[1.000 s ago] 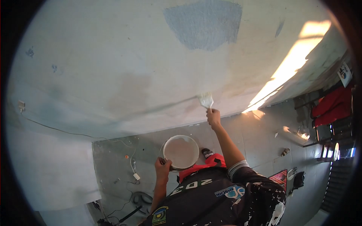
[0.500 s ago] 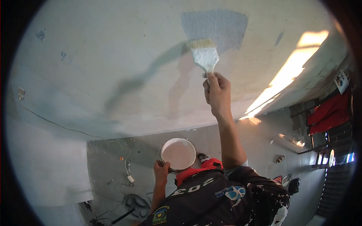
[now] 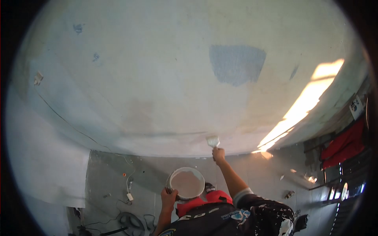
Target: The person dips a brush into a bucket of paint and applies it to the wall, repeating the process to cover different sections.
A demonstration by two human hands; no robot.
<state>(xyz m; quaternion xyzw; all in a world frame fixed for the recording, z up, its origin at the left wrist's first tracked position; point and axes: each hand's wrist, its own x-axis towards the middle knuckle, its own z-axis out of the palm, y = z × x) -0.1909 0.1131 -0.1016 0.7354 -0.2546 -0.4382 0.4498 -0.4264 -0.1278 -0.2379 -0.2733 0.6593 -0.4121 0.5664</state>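
Note:
My right hand (image 3: 218,154) grips a wide paintbrush (image 3: 213,141), its white bristles pressed low on the pale wall (image 3: 157,86), just above the floor line. My left hand (image 3: 169,198) holds a round paint bucket (image 3: 186,184) by its rim; the bucket is full of whitish paint and hangs in front of my chest. A bare grey unpainted patch (image 3: 237,63) shows higher on the wall, well above the brush.
A strip of sunlight (image 3: 303,108) falls across the wall's right side. A white cable and charger (image 3: 128,192) lie on the grey tiled floor at left. Red cloth (image 3: 344,145) hangs at the far right. My feet in red footwear (image 3: 212,194) stand below the bucket.
The brush has swept down from beside the grey patch to the bottom of the wall. The view has tilted upward, showing more wall. The bucket stays in my left hand.

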